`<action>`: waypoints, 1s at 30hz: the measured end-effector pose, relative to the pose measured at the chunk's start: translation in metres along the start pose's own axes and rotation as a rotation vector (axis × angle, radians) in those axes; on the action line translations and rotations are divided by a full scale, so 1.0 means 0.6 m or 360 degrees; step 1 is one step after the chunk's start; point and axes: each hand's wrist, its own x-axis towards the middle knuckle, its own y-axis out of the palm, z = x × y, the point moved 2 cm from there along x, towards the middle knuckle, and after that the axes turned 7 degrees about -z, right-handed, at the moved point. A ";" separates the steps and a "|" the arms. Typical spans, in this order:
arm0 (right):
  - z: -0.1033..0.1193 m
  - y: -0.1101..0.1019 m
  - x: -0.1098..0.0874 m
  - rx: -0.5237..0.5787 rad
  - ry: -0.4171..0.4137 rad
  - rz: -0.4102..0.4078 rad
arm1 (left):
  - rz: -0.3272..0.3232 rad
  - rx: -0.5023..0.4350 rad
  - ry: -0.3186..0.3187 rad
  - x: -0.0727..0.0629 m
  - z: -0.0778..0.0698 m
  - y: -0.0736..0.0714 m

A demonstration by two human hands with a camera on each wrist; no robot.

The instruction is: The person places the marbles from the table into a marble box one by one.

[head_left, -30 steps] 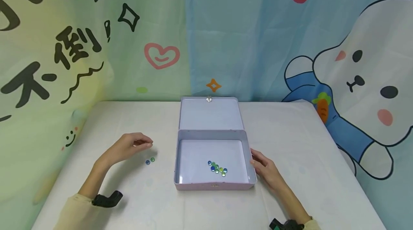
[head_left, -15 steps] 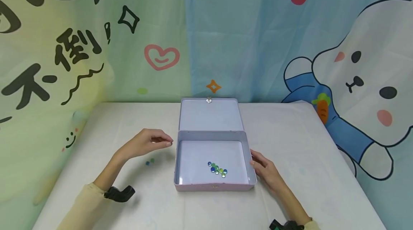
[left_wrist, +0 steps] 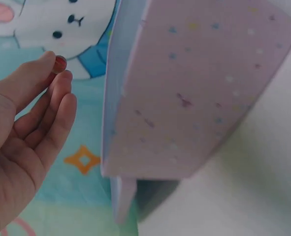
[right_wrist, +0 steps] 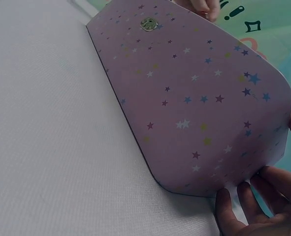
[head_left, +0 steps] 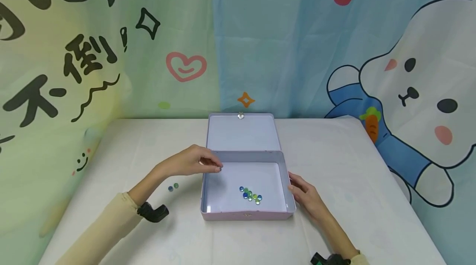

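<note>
A pink tin box [head_left: 230, 216] with a star pattern outside and a pale inside stands with its lid [head_left: 243, 133] laid back. Several blue, green and yellow-green glass marbles [head_left: 245, 195] lie clustered on its floor. My left hand [head_left: 193, 162] is over the box's left rim. Between thumb and fingertips it pinches one marble [left_wrist: 60, 64], which looks reddish in the left wrist view. My right hand [head_left: 308, 197] holds the box's right side, its thumb at the rim and fingers against the outer wall [right_wrist: 204, 123]. Left of the box, a blue marble [head_left: 170, 188] and a green marble [head_left: 176, 185] rest on the cloth.
A white cloth covers the table [head_left: 334, 166]. Behind it hangs a printed curtain [head_left: 260, 50] with a rabbit, hearts and lettering. A metal clasp [head_left: 241, 115] sits at the lid's far edge. Black cameras [head_left: 152, 213] are strapped to both wrists.
My left hand has moved right from near the loose marbles to over the box's left rim, carrying the pinched marble. The right hand, the box and the other marbles have stayed put.
</note>
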 end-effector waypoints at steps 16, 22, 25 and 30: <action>0.007 0.002 -0.004 -0.0006 0.0001 0.0005 | 0.0291 0.0154 0.0214 0.130 -0.046 0.057; 0.005 0.001 -0.004 0.0006 -0.0022 0.0004 | 0.0374 0.0191 0.0281 0.169 -0.057 0.087; 0.004 0.000 -0.004 -0.0002 -0.0025 0.0008 | 0.0439 0.0225 0.0285 0.185 -0.056 0.109; 0.003 0.001 -0.003 0.0004 -0.0038 0.0017 | 0.0635 0.0325 0.0240 0.200 -0.053 0.151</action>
